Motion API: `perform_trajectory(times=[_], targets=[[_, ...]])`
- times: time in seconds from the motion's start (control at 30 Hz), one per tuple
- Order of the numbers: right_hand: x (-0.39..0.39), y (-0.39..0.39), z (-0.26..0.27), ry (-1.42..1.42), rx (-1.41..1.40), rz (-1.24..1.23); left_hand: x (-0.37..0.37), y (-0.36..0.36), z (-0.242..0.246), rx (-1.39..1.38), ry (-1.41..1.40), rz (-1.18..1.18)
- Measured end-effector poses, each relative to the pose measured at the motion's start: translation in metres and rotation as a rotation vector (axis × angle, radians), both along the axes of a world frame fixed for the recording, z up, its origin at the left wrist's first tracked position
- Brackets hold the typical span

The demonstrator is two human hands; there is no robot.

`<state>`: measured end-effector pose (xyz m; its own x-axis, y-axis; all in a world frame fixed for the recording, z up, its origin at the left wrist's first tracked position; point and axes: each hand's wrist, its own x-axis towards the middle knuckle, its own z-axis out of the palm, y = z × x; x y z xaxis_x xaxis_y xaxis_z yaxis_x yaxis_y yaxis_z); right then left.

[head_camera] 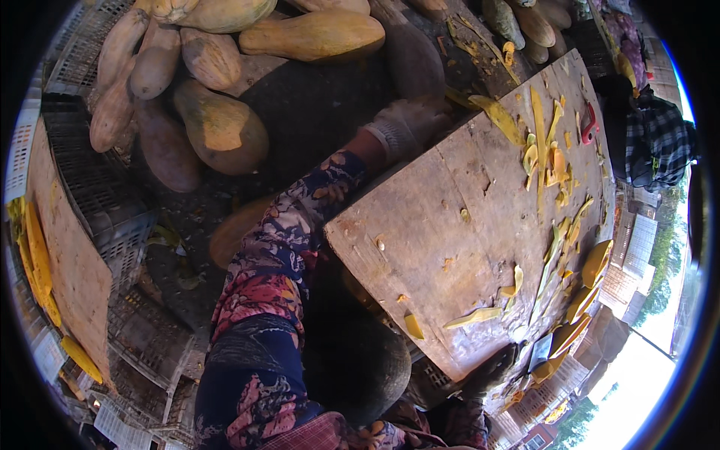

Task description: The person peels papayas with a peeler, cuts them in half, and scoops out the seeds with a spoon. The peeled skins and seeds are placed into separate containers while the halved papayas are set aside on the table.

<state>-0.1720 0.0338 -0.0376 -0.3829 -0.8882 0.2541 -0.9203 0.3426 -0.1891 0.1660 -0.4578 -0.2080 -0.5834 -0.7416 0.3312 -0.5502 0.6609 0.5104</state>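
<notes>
My left hand (pixel 408 126), in a pale knit glove below a floral sleeve, reaches past the far left edge of a wooden board (pixel 416 225). Its fingers are on the lower end of a long shaded squash (pixel 413 56) and are partly lost in shadow. At the board's near edge is my right hand (pixel 492 365) in a dark glove. A flat metal blade (pixel 541 351) stands just beyond its fingers; whether the hand grips its handle is unclear. Yellow peel strips (pixel 539 140) and cut squash pieces (pixel 579 301) lie on the board. A red-handled tool (pixel 589 124), perhaps a peeler, lies towards the far side.
Whole squashes (pixel 219 126) are heaped on the dark ground ahead. Plastic crates (pixel 95 174) and a second board (pixel 67 253) with yellow squash pieces (pixel 36 247) stand at left. A person in a plaid garment (pixel 658 140) is beyond the board. Below it sits a dark rounded object (pixel 388 365).
</notes>
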Motion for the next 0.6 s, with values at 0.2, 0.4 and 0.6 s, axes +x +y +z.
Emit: perform_trajectory(times=[0.2,0.4,0.6], targets=[[-0.009,0.003,-0.002,-0.062,0.014,-0.060,0.004,0.012,0.009,0.068,0.139,0.014],[0.018,-0.018,0.024,0.069,0.116,0.008,-0.019,-0.002,0.032,0.451,0.205,0.077],[0.026,-0.027,0.022,0.070,0.024,0.175,0.049,0.064,0.034,0.699,0.513,0.249]])
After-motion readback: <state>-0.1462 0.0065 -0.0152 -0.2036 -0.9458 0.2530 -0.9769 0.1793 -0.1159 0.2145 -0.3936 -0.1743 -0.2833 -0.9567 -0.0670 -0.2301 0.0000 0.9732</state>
